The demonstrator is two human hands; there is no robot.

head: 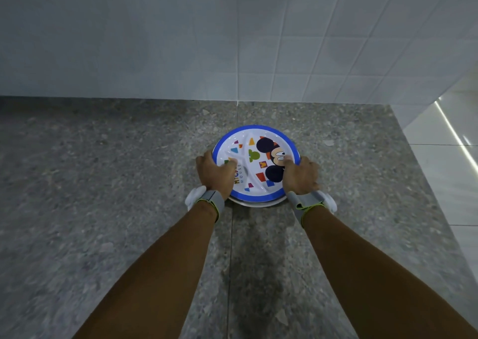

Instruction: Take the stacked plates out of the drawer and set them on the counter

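Two hands grip a small stack of round plates on the speckled grey stone tabletop point(103, 183), near the white tiled wall point(232, 41). Its top plate point(258, 142) is glossy white plastic, blue-rimmed, divided, printed with a cartoon mouse; only a white edge point(258, 204) shows beneath. Left hand point(216, 174) and right hand point(301, 174) clasp opposite rims, thumbs on top, fingers hidden underneath.

Head camera, single wide-angle view, looking forward and steeply down.

Lens sits above and behind both forearms, which run up from the bottom edge toward frame centre. Grey speckled counter point(103, 183) fills the lower two thirds, seen close; tiled wall point(232, 41) faces the camera across the top. Straight lines bow toward the edges. No second view to overlap.
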